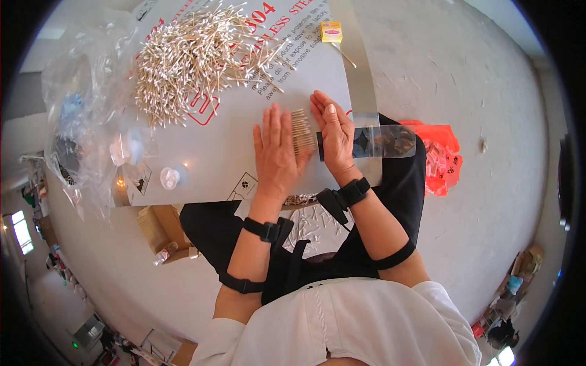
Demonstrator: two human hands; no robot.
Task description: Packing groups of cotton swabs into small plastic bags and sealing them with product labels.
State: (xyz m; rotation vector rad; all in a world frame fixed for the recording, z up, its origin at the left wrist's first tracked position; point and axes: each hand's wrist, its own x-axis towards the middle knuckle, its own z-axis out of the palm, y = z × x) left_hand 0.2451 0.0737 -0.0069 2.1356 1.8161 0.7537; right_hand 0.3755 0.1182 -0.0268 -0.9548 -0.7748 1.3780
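Note:
A small bundle of wooden cotton swabs (pixel 301 133) lies on a grey sheet-metal board (pixel 213 152) resting over my lap. My left hand (pixel 278 149) lies flat on the board, its fingers straight and pressed against the bundle's left side. My right hand (pixel 334 134) stands on edge against the bundle's right side, with the fingers extended. Both hands squeeze the swabs between them. A large loose heap of cotton swabs (pixel 189 58) is spread over the far left part of the board.
A clear plastic tube (pixel 384 141) lies right of my right hand. Crumpled clear plastic bags (pixel 85 97) and a white cap (pixel 170 177) sit at the left. A small yellow box (pixel 331 32) lies far away. An orange bag (pixel 442 158) lies on the floor.

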